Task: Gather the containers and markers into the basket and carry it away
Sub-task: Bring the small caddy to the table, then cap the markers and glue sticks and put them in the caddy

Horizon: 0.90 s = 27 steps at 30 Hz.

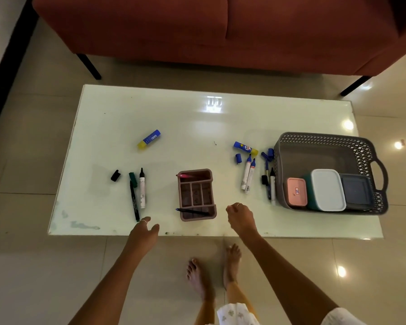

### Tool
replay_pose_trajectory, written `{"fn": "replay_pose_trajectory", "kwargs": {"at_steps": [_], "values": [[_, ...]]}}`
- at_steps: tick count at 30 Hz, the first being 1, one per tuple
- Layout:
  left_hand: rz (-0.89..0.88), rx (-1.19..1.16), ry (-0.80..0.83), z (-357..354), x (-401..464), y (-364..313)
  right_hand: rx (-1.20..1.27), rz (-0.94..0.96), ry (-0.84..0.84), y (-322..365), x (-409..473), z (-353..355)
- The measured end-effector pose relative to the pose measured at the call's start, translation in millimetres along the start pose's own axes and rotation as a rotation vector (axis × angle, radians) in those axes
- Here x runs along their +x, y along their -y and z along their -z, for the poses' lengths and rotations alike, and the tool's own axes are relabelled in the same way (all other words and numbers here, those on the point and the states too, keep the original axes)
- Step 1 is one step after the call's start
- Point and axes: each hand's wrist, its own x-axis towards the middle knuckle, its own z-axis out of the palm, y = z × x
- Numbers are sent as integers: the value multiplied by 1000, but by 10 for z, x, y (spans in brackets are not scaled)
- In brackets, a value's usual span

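Left hand: extended over near tabletop edge, palm turned inward, fingers loosely apart, holding nothing; tips close to near end of thin black pen. Right hand: over tabletop just right of pink organizer tray, back of hand up, fingers curled loosely under, holding nothing. Both forearms reaching forward from bottom of view.

Grey basket: at right end of tabletop, holding three containers along near wall: pink-lidded container, white-lidded container, dark-lidded container, side by side.

Pink organizer tray: centre of tabletop, one pink pen across far end, one dark pen across near end.

Markers: white-barrelled marker beside thin black pen at left, loose black cap nearby; two blue-tipped markers and further markers just left of basket. Glue sticks: one at left, one near basket.
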Motion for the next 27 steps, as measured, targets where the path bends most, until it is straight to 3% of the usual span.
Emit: {"fn": "replay_pose_trajectory", "kwargs": {"at_steps": [6,19,27], "values": [[-96,-6,-123,141,90,-485,45,-26,-17,27,261,221],[-338,19,-187,54,188,-1251,-51,-106,-117,275,968,618],[-537,205,-241,-174,453,-1870,-411,16,-162,361,1171,587]]}}
